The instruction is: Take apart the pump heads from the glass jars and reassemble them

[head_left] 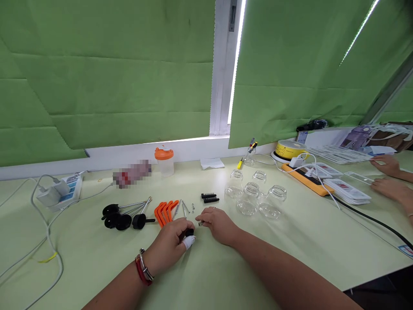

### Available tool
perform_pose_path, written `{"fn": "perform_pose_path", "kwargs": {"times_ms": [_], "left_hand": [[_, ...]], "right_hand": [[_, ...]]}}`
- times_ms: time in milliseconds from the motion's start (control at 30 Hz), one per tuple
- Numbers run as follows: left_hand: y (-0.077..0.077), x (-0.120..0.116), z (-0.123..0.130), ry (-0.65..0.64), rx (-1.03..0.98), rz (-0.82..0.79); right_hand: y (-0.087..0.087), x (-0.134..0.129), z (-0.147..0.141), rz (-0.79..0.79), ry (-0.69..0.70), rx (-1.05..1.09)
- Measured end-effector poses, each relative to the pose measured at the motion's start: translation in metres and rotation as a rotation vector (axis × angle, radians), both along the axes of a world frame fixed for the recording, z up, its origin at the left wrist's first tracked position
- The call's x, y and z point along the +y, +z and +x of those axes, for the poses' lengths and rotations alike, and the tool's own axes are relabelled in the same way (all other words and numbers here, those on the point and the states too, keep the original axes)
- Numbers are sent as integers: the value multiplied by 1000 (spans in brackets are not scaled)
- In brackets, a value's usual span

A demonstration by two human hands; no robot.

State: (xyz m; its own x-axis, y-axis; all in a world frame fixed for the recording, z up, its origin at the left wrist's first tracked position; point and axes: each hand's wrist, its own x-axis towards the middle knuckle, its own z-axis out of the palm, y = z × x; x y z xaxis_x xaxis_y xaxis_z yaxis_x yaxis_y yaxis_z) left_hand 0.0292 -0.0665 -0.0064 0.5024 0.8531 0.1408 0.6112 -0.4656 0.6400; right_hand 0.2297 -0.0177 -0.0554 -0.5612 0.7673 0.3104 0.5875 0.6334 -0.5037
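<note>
My left hand [169, 243], with white tape round the thumb, is closed on a small black part [189, 232] mostly hidden by the fingers. To its right my right hand [219, 224] pinches a small metal piece [200, 223], perhaps a spring, close to the tabletop. Just beyond the hands lie orange curved handles [165, 212], metal rods [184, 209] and tiny metal bits [193, 207]. Two black ribbed pieces [210, 198] rest past my right fingers. Black round-ended parts with metal shafts [123, 221] are grouped left of the handles.
Several glass jars [247, 200] stand right of centre. A shaker cup [165, 162] with an orange lid is at the back. Cables run from a left power strip [69, 191] and an orange power strip [306, 180]. At far right are another person's hands [390, 187].
</note>
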Motion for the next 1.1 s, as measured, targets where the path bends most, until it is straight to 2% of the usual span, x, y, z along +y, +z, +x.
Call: {"fn": "perform_pose_path", "kwargs": {"times_ms": [233, 433, 767, 1100], "left_hand": [[-1, 0, 0, -3, -2, 10], [0, 0, -1, -3, -9, -10], [-2, 1, 0, -23, -48, 16], [-4, -1, 1, -14, -28, 34]], "right_hand": [[6, -4, 0, -190, 55, 232], [11, -2, 7, -279, 31, 280], [9, 9, 24, -499, 90, 413], [4, 13, 28, -563, 132, 484]]}}
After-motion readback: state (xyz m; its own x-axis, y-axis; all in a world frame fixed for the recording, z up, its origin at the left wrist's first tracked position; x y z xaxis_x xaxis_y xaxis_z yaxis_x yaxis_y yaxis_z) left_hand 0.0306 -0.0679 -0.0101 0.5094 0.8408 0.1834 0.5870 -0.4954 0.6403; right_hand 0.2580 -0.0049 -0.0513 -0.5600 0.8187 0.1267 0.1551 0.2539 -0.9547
